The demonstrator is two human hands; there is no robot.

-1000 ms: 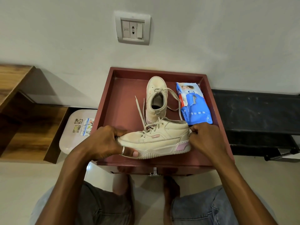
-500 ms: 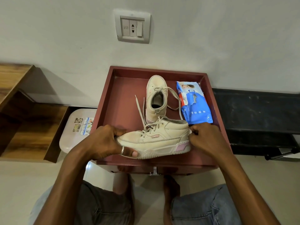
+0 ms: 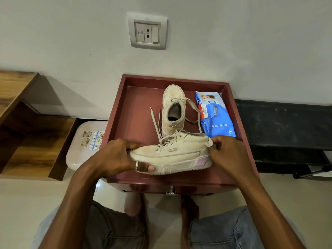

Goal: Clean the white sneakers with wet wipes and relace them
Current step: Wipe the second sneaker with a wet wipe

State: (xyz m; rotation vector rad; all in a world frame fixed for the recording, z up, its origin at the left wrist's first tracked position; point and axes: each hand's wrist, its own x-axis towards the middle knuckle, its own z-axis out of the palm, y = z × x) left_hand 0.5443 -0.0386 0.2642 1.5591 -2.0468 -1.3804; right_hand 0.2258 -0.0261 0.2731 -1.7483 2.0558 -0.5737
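Note:
A cream sneaker with a pink heel patch (image 3: 177, 151) lies sideways at the front of the maroon tray (image 3: 131, 112), toe to the left. My left hand (image 3: 118, 157) grips its toe, thumb under the sole. My right hand (image 3: 228, 153) pinches the heel tab. Its laces are loose and trail up over the tray. The second sneaker (image 3: 173, 108) stands behind it, toe toward the wall, laces undone. A blue pack of wet wipes (image 3: 215, 115) lies to its right in the tray.
The tray is an open drawer with a metal knob (image 3: 171, 190) at its front. A pale plastic stool with stickers (image 3: 84, 142) stands to the left, wooden shelving (image 3: 27, 123) beyond it. A black bench (image 3: 283, 123) runs along the right. My knees are below.
Both hands keep their hold on the near sneaker; it has barely shifted. The right hand's fingers have closed more on the heel tab.

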